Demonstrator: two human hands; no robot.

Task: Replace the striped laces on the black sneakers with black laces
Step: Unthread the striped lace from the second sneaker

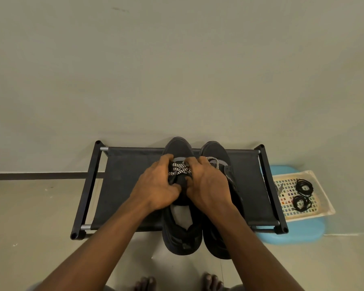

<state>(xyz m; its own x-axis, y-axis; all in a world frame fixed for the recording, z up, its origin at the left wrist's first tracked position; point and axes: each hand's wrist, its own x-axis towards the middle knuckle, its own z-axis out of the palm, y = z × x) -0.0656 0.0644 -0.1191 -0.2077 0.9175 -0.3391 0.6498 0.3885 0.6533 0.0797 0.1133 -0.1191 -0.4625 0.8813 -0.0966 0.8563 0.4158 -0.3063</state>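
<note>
Sneakers side by side on bench [124,185]: left sneaker [178,148] at bench middle, right sneaker [213,149] touching it, toes past bench far edge, heels overhanging near edge. Left hand [156,185] and right hand [208,183] above bench middle, both on left sneaker, fingers curled, gripping striped laces [180,169] from either side. Black laces [304,185], two coils, in tray [324,204] right of bench; tray on blue stool [303,234] just beside bench right end. Bare feet [145,283] on floor, near side of bench.
</note>
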